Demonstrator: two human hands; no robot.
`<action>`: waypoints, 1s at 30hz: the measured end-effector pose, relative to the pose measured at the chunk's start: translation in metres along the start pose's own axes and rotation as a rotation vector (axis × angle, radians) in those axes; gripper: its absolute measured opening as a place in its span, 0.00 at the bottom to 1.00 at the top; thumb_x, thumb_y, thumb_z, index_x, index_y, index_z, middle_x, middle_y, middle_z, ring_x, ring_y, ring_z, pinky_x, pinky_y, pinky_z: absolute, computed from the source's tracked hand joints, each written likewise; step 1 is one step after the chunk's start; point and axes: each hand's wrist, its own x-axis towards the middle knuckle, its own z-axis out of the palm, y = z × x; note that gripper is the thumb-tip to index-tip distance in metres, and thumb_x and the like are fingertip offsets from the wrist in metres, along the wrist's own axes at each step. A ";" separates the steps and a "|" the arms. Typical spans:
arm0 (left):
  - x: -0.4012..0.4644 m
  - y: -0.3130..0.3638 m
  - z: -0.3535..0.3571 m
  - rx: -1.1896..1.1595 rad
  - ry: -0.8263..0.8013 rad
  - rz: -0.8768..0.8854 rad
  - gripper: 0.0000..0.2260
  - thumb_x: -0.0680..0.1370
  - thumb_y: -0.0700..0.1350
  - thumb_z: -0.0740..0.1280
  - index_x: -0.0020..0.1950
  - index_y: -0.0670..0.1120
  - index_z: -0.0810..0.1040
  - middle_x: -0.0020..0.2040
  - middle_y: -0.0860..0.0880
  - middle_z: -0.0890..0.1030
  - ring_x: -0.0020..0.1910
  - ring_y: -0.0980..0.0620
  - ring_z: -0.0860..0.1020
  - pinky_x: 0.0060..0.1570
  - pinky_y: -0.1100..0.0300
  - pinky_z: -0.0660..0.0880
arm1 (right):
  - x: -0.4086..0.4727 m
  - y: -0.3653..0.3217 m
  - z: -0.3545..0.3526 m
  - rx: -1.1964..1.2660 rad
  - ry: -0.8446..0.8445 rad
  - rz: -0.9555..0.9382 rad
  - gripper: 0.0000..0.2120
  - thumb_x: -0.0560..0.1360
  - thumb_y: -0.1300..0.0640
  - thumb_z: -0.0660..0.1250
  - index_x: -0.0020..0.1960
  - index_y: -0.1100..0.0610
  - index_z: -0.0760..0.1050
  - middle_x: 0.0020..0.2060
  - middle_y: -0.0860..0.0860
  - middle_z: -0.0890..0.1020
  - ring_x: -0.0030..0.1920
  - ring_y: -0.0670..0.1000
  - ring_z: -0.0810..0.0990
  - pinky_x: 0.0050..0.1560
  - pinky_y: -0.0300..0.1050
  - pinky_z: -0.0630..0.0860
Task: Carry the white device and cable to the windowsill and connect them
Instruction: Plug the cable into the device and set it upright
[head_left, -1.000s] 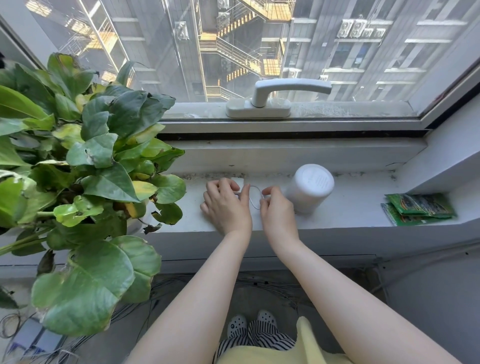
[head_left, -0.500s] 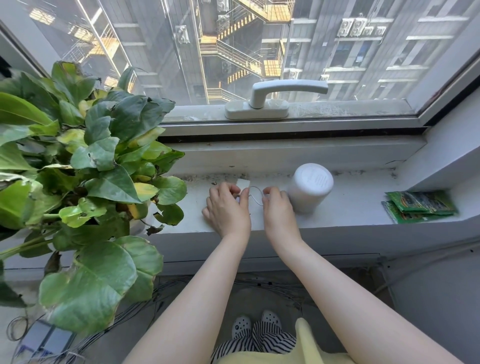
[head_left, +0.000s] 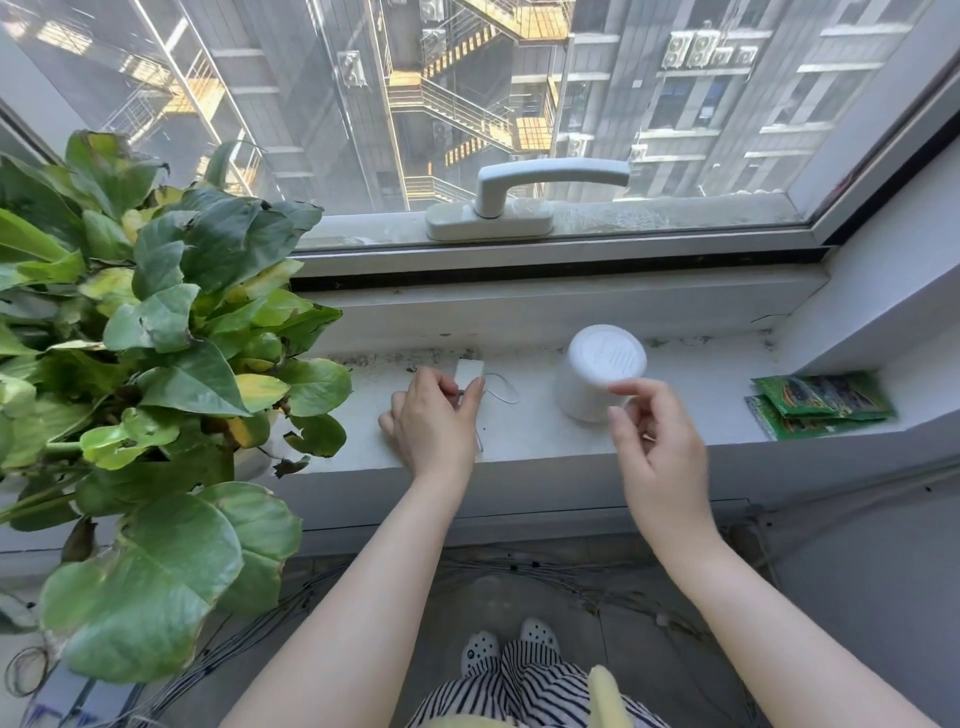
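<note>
A white cylindrical device (head_left: 602, 371) stands on the windowsill (head_left: 691, 410), right of centre. To its left lies a small white adapter block (head_left: 470, 371) with a thin white cable (head_left: 501, 392) looping off to the right. My left hand (head_left: 434, 423) pinches the near end of the adapter where the cable joins it. My right hand (head_left: 657, 447) hovers in front of the device with fingers apart and curled, holding nothing that I can see. The cable's far end is hidden.
A big leafy potted plant (head_left: 150, 364) fills the left side of the sill. Green packets (head_left: 821, 402) lie at the sill's right end. A window handle (head_left: 524, 195) sits on the frame above. Loose wires (head_left: 291, 608) run along the floor below.
My right hand has let go of the cable and moved right, in front of the white device. My left hand stays on the adapter.
</note>
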 end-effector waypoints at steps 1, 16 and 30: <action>-0.001 0.002 0.000 0.008 -0.005 0.008 0.14 0.74 0.60 0.64 0.42 0.51 0.71 0.38 0.56 0.77 0.46 0.51 0.71 0.47 0.58 0.56 | 0.003 0.004 -0.006 0.016 0.033 0.026 0.07 0.78 0.59 0.61 0.53 0.50 0.73 0.37 0.54 0.73 0.37 0.52 0.72 0.37 0.39 0.68; -0.003 0.049 -0.015 -0.521 -0.340 0.249 0.14 0.73 0.51 0.71 0.55 0.50 0.74 0.54 0.51 0.77 0.51 0.55 0.75 0.50 0.65 0.71 | 0.044 0.032 -0.024 0.347 -0.083 0.266 0.22 0.71 0.45 0.67 0.63 0.48 0.71 0.60 0.49 0.77 0.59 0.44 0.76 0.56 0.39 0.73; -0.003 0.063 0.013 -0.572 -0.780 0.339 0.34 0.68 0.42 0.76 0.72 0.49 0.69 0.68 0.55 0.75 0.68 0.61 0.71 0.69 0.67 0.65 | 0.073 0.054 -0.029 0.395 -0.437 0.223 0.28 0.64 0.54 0.76 0.63 0.45 0.73 0.62 0.46 0.79 0.63 0.42 0.77 0.59 0.37 0.74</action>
